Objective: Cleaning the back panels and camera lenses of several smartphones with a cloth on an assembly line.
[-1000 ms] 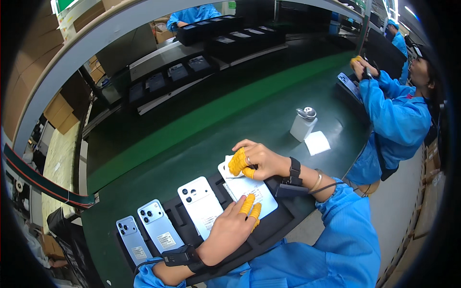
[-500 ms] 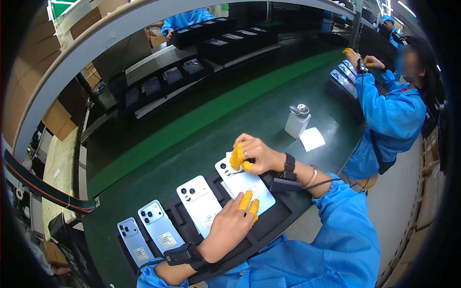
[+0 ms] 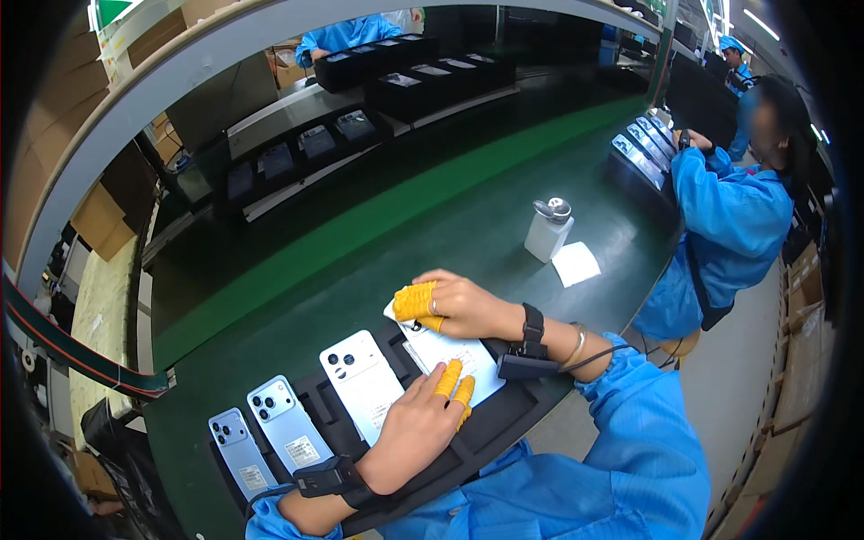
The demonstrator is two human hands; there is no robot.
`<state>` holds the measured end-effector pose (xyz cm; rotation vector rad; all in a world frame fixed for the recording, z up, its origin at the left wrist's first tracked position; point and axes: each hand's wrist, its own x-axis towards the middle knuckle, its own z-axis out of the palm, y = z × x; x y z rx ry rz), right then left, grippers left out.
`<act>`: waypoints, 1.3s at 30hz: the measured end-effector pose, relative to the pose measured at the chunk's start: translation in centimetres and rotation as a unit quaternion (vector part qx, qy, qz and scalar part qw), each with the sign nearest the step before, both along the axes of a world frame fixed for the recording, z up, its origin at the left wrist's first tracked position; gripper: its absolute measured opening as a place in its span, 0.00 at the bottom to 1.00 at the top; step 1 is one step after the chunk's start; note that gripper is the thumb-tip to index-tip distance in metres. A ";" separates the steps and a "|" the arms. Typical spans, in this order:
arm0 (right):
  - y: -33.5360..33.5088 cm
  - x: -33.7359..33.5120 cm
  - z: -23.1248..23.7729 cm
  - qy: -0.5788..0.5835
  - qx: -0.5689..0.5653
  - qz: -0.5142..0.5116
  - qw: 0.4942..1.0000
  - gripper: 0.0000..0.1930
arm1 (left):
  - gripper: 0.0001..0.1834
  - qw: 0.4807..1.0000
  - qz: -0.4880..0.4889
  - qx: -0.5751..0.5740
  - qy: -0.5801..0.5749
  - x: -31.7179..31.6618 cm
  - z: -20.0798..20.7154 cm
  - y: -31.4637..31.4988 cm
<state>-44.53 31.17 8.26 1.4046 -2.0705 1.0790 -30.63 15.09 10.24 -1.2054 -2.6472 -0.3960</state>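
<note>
A pale blue phone lies back-up at the right end of a black foam tray. My right hand, with yellow finger cots, pinches a small white wipe over the phone's camera end. The hand hides most of the camera lenses. My left hand rests on the phone's lower part, its fingers stretched out, two of them in yellow cots. Just left of it is a white phone. Further left in the tray lie two blue phones with labels, one nearer and one at the end.
A white bottle with a metal top stands beyond my right hand, beside a folded white sheet. A co-worker in blue handles phones in a tray at the right. More black trays lie across the green-striped bench.
My right hand has moved left across the phone's camera end with the wipe, its fingers now bunched further over the top edge. My left hand stays on the phone.
</note>
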 end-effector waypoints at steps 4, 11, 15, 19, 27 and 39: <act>0.6 -0.4 0.1 0.018 0.040 0.032 0.999 0.06 | 0.21 1.000 -0.003 -0.013 0.008 0.0 0.0 0.0; 0.9 -0.1 0.5 -0.056 -0.018 0.119 0.991 0.02 | 0.12 1.000 -0.011 0.019 0.001 -0.1 0.3 0.7; 2.4 -1.6 0.7 -0.067 -0.008 0.091 0.994 0.04 | 0.16 1.000 0.002 0.007 -0.001 0.1 0.5 0.4; 1.8 -1.2 0.2 -0.045 -0.051 -0.044 0.997 0.08 | 0.20 1.000 0.018 -0.006 -0.024 0.2 0.4 0.4; 0.4 -0.4 0.4 -0.019 0.049 0.044 0.998 0.08 | 0.20 1.000 0.003 0.000 -0.010 0.0 0.0 0.1; 2.8 -2.2 -0.2 -0.089 -0.002 0.035 0.995 0.05 | 0.20 1.000 0.002 0.002 -0.016 0.0 0.4 0.4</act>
